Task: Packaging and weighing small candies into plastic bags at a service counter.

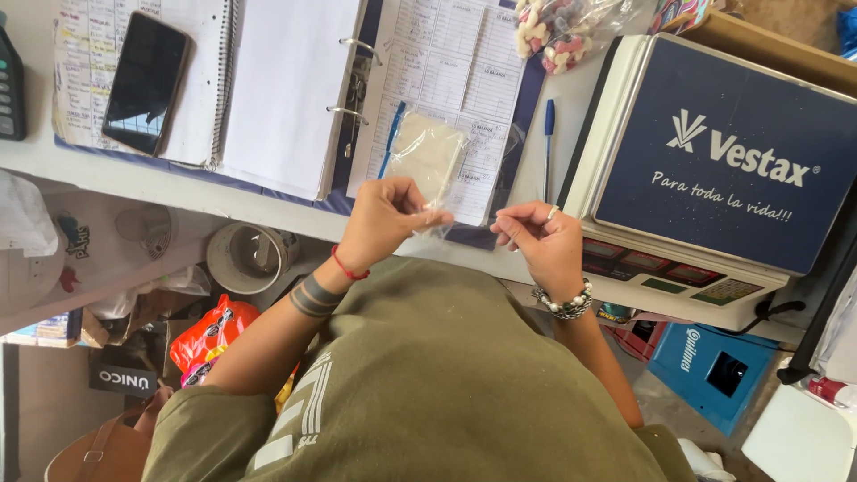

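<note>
A small clear plastic bag (428,161) with pale contents lies on the open ring binder (357,89) at the counter's near edge. My left hand (386,214) pinches the bag's near end between thumb and fingers. My right hand (540,241), wearing a ring and a bead bracelet, is held close beside it with fingertips pinched together, seemingly on the bag's thin clear edge, though that edge is hard to make out.
A dark phone (145,82) rests on a spiral notebook (192,54) at left. Two blue pens (548,143) lie by the binder. A blue-topped weighing scale (714,152) stands at right, a bag of sweets (558,31) behind. Clutter sits on the floor below.
</note>
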